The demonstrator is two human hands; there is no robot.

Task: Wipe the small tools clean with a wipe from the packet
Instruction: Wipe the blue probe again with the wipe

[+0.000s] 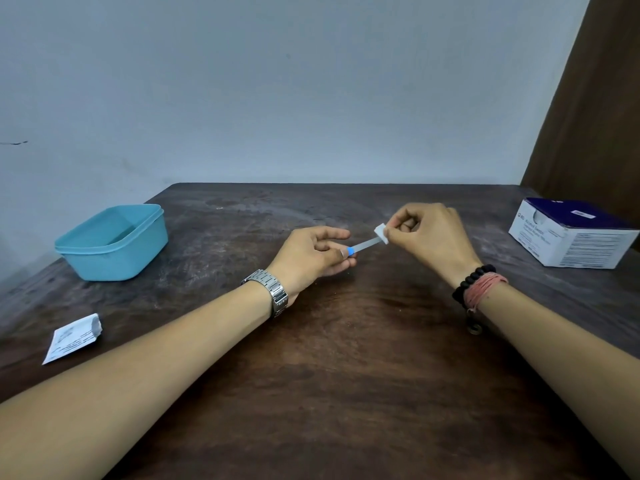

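Note:
My left hand pinches a thin silver tool by its blue-banded end, holding it just above the dark wooden table. The tool points right and slightly up. My right hand pinches a small folded white wipe between thumb and forefinger, and the wipe is wrapped on the tool's far tip. A torn white wipe packet lies flat near the table's left edge.
A light blue plastic tub stands at the back left. A white and dark blue box of wipes sits at the back right. A pale wall runs behind the table, and a brown curtain hangs on the right.

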